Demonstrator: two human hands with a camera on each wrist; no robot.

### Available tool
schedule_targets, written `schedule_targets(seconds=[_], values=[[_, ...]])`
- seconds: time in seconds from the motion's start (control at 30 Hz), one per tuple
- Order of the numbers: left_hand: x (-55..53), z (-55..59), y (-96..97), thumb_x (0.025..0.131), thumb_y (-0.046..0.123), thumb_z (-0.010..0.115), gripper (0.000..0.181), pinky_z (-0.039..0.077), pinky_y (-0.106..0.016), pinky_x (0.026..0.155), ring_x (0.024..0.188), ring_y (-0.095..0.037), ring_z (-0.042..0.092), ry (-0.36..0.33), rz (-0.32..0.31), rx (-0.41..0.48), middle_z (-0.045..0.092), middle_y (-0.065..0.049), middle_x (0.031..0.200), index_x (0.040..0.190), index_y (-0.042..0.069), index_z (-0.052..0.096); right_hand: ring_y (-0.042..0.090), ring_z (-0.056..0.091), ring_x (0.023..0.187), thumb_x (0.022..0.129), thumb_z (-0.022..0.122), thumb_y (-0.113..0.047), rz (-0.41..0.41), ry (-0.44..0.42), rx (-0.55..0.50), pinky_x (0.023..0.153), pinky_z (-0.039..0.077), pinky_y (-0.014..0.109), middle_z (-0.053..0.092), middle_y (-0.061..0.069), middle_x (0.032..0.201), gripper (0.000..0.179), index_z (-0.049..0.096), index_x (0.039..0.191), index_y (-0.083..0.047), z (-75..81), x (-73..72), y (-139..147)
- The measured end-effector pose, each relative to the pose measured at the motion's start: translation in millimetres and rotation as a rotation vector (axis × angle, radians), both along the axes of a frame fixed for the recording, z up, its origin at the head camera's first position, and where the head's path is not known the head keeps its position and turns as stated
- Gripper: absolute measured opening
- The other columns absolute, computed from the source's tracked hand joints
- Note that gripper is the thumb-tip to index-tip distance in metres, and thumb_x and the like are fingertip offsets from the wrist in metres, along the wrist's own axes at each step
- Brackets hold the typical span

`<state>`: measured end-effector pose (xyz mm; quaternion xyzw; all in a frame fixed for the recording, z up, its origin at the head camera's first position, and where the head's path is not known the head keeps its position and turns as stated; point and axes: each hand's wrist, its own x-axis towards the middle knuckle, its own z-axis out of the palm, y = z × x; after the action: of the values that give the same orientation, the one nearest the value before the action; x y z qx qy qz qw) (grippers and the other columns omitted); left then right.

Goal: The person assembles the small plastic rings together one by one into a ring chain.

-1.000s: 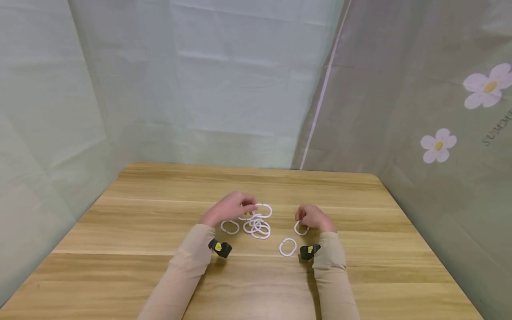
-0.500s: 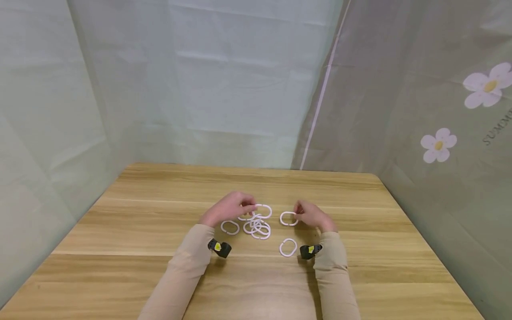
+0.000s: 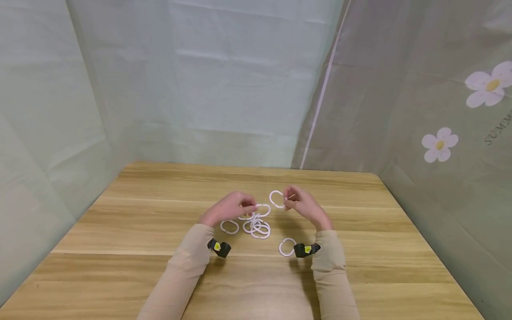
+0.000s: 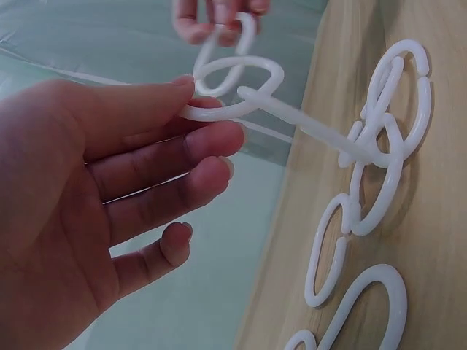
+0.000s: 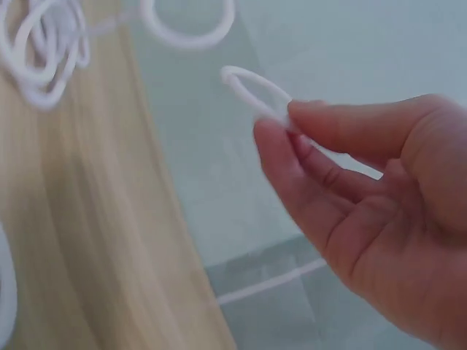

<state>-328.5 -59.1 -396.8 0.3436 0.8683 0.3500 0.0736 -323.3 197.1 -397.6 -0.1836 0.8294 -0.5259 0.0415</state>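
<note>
Pinched between my left thumb and index finger is a white plastic curtain ring [image 4: 273,76], oval with a small gap. Another curtain ring [image 4: 314,128] hangs linked through it, slanting down toward a cluster of rings [image 3: 260,235] on the table. My left hand [image 3: 229,208] is raised just above that cluster, its other fingers loosely bent. Farther right, my right hand [image 3: 306,206] pinches a separate curtain ring [image 3: 271,196] with thumb and fingertips. In the left wrist view this ring lies just behind the left one; I cannot tell whether they touch.
A loose curtain ring [image 3: 222,224] lies left of the cluster, and one more ring [image 3: 281,247] lies nearer me by the right wrist camera [image 3: 302,250]. All rest on a wooden table [image 3: 344,266]. Fabric curtains [image 3: 240,89] stand behind and beside it.
My right hand has lifted its ring from the table and carried it left and away from me, toward the left hand. The left hand and the cluster have stayed nearly still.
</note>
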Motion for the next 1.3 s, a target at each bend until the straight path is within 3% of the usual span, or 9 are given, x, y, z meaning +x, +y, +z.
schedule_targets(seconds=[0.1, 0.3, 0.37, 0.5, 0.77, 1.1, 1.3], values=[[-0.4, -0.6, 0.4, 0.096, 0.021, 0.059, 0.022, 0.048, -0.024, 0.067, 0.076, -0.025, 0.064, 0.000, 0.004, 0.002, 0.069, -0.015, 0.084, 0.096, 0.002, 0.070, 0.016, 0.063, 0.082, 0.092, 0.058, 0.002, 0.015, 0.019, -0.008, 0.080, 0.056, 0.036, 0.060, 0.012, 0.091, 0.013, 0.053, 0.103, 0.007, 7.5, 2.7, -6.2], [-0.1, -0.1, 1.7, 0.096, 0.020, 0.060, 0.021, 0.045, -0.022, 0.062, 0.066, -0.009, 0.055, 0.016, 0.013, -0.001, 0.068, -0.014, 0.079, 0.091, 0.002, 0.070, 0.021, 0.066, 0.084, 0.089, 0.063, 0.000, 0.086, 0.043, -0.016, 0.082, 0.055, 0.048, 0.063, 0.015, 0.090, 0.014, 0.055, 0.099, 0.007, 15.5, 7.8, -20.0], [-0.1, 0.5, 1.5, 0.096, 0.020, 0.060, 0.021, 0.044, -0.022, 0.061, 0.064, -0.007, 0.053, 0.023, 0.014, 0.002, 0.068, -0.015, 0.079, 0.090, 0.002, 0.069, 0.020, 0.065, 0.084, 0.089, 0.063, 0.001, 0.111, 0.049, -0.015, 0.081, 0.056, 0.046, 0.062, 0.016, 0.090, 0.014, 0.055, 0.099, 0.007, 16.5, 8.6, -24.7], [0.0, 1.3, 1.6, 0.095, 0.020, 0.060, 0.021, 0.044, -0.021, 0.060, 0.063, -0.006, 0.052, 0.027, 0.007, 0.012, 0.067, -0.017, 0.079, 0.089, 0.002, 0.069, 0.016, 0.063, 0.082, 0.089, 0.064, 0.002, 0.131, 0.067, -0.011, 0.079, 0.057, 0.043, 0.061, 0.017, 0.089, 0.013, 0.055, 0.097, 0.008, 16.6, 9.3, -31.2], [0.5, 1.8, 0.5, 0.096, 0.021, 0.060, 0.023, 0.043, -0.022, 0.060, 0.062, -0.006, 0.051, 0.041, 0.005, 0.014, 0.067, -0.017, 0.078, 0.088, 0.002, 0.068, 0.016, 0.064, 0.079, 0.088, 0.065, 0.001, 0.091, 0.091, 0.019, 0.072, 0.055, 0.030, 0.063, 0.007, 0.082, 0.010, 0.057, 0.092, 0.002, 17.9, 9.9, -31.8], [1.6, 2.8, 2.4, 0.096, 0.022, 0.060, 0.023, 0.044, -0.022, 0.062, 0.064, -0.007, 0.052, 0.015, 0.001, 0.007, 0.067, -0.018, 0.081, 0.090, 0.002, 0.068, 0.015, 0.061, 0.079, 0.087, 0.067, 0.000, 0.077, 0.117, 0.047, 0.077, 0.055, 0.048, 0.064, 0.016, 0.086, 0.010, 0.057, 0.092, 0.001, 20.6, 12.2, -32.1], [1.5, 2.1, 2.5, 0.095, 0.020, 0.060, 0.021, 0.045, -0.022, 0.062, 0.065, -0.007, 0.052, 0.018, -0.006, 0.020, 0.067, -0.017, 0.080, 0.091, 0.001, 0.068, 0.016, 0.061, 0.078, 0.086, 0.068, -0.002, 0.090, 0.125, 0.079, 0.073, 0.053, 0.033, 0.065, 0.017, 0.086, 0.012, 0.058, 0.092, 0.001, 19.8, 12.7, -30.9]])
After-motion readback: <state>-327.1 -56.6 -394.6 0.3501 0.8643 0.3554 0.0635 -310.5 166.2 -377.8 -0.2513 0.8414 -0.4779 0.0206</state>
